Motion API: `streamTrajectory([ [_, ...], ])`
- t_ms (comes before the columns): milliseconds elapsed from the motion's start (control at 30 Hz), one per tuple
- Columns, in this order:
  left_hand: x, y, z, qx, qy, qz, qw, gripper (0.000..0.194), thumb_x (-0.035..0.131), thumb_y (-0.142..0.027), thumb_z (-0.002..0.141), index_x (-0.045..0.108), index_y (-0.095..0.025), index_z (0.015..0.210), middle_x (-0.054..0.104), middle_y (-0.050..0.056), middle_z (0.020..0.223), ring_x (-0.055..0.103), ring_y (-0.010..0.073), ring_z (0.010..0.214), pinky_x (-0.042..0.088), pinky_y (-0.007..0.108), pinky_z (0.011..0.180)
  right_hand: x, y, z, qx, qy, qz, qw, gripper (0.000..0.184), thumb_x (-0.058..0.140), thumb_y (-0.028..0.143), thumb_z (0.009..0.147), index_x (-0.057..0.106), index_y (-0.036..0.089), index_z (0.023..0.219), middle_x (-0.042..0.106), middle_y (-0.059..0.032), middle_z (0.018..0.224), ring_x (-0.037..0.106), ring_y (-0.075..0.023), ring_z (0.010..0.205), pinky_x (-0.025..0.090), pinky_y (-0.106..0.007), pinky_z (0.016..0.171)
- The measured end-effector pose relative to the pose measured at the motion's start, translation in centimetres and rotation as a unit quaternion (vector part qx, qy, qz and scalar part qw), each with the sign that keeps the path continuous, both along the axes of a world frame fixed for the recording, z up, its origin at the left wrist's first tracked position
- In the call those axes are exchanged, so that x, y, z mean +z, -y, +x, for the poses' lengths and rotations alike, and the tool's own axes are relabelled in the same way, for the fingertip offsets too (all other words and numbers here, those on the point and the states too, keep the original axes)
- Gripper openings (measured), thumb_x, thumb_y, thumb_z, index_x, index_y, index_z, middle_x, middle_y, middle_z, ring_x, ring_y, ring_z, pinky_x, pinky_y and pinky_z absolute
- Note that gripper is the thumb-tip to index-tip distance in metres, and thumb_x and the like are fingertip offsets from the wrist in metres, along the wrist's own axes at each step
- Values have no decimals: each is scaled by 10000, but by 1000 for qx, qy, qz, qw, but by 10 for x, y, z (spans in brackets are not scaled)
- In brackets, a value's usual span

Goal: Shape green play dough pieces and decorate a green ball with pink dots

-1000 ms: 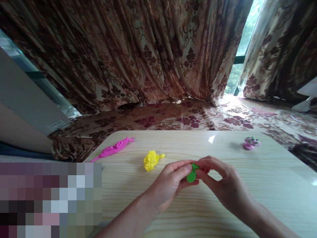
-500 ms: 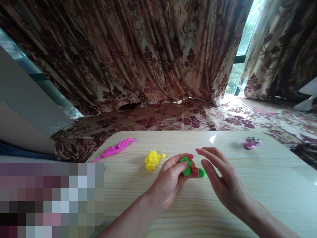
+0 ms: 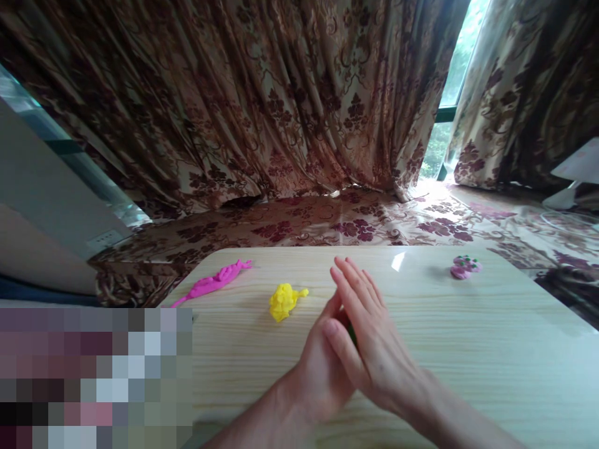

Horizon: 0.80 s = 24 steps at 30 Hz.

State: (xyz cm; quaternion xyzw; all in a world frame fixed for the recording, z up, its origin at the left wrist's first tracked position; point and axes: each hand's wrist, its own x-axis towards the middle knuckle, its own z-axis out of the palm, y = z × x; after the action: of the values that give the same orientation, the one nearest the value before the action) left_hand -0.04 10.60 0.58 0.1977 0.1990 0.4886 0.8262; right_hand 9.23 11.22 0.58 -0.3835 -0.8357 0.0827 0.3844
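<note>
A dark sliver of green modelling clay shows between my palms. My left hand is below, cupping the clay, with its fingers mostly hidden. Across it lies my right hand, palm down, its fingers stretched out and pointing forward and its thumb over the left hand. Left of my hands, a crumpled lump of yellow clay with a short stub on its right side rests on the table. The smaller green piece from before is out of sight.
The pale wood-grain table bears a long pink clay shape at the back left and a pinkish clay piece with green dots at the back right. Behind stand patterned curtains and a white lamp.
My right hand has moved left and come down over the green clay in my left hand. The clay is now mostly covered. The view has shifted slightly.
</note>
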Motion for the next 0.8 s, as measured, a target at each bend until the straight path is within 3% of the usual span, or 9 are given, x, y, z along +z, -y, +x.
streamTrajectory([
  [133, 2, 3, -3, -43, 20, -20, 999, 445, 390, -473, 844, 554, -196, 1151, 582, 66, 1177, 480, 232, 1144, 375, 339, 943, -2, -8, 5, -42, -3, -4, 999, 556, 383, 287, 884, 225, 117, 1389, 173, -119, 1471, 108, -267, 1348, 173, -529, 1069],
  [267, 6, -9, -16, 13, 33, 8, 999, 496, 333, -495, 857, 480, -208, 1234, 487, 72, 1304, 396, 235, 1231, 321, 374, 992, -3, 15, -5, 24, 19, 13, 999, 600, 395, 239, 863, 173, 95, 1401, 129, -127, 1479, 101, -283, 1347, 178, -513, 1074],
  [333, 1, -14, -17, 5, 44, 13, 999, 543, 290, -525, 858, 411, -215, 1287, 417, 76, 1365, 332, 234, 1276, 296, 415, 1004, 0, 26, -16, 72, 18, 14, 997, 624, 410, 244, 839, 169, 142, 1405, 123, -89, 1485, 122, -286, 1343, 213, -496, 1067],
  [400, -3, -14, -15, -17, 46, 8, 999, 593, 275, -562, 847, 384, -203, 1306, 389, 88, 1383, 295, 237, 1297, 285, 430, 1007, 4, 30, -24, 92, 15, 8, 996, 616, 417, 235, 825, 196, 174, 1397, 169, -65, 1477, 164, -281, 1334, 240, -475, 1058],
  [467, -1, -9, -13, -9, 49, 19, 999, 583, 289, -550, 851, 410, -187, 1291, 387, 82, 1386, 293, 233, 1298, 280, 388, 1019, 8, 27, -22, 48, -16, -4, 999, 551, 417, 216, 836, 264, 169, 1364, 275, -91, 1432, 251, -272, 1297, 269, -459, 1039],
  [567, 10, -1, -15, -13, 16, 9, 1000, 597, 338, -573, 826, 449, -182, 1262, 415, 84, 1366, 360, 247, 1258, 315, 356, 1010, 8, 13, -1, -11, -36, -17, 999, 347, 452, 238, 853, 462, 175, 1193, 512, -120, 1174, 460, -266, 1089, 378, -436, 918],
  [667, 12, 0, -17, 28, -112, 79, 990, 565, 348, -562, 828, 459, -203, 1250, 418, 83, 1362, 380, 233, 1243, 325, 369, 1012, -1, -8, 36, -5, -20, -49, 999, 161, 436, 241, 877, 543, 187, 986, 559, -73, 914, 546, -192, 798, 450, -325, 708],
  [733, 2, -3, -15, 101, -284, 204, 931, 439, 406, -461, 847, 509, -222, 1201, 435, 65, 1344, 361, 206, 1250, 293, 353, 1035, -14, -26, 60, -70, -58, -45, 995, 134, 441, 248, 880, 534, 185, 953, 537, -57, 869, 539, -171, 741, 439, -300, 669],
  [800, -12, -8, -11, 147, -456, 351, 805, 339, 493, -328, 828, 556, -226, 1145, 476, 60, 1289, 376, 197, 1223, 265, 347, 1047, -28, -42, 79, -88, -60, -52, 993, 139, 466, 243, 863, 531, 186, 971, 528, -57, 887, 539, -177, 766, 441, -303, 682],
])
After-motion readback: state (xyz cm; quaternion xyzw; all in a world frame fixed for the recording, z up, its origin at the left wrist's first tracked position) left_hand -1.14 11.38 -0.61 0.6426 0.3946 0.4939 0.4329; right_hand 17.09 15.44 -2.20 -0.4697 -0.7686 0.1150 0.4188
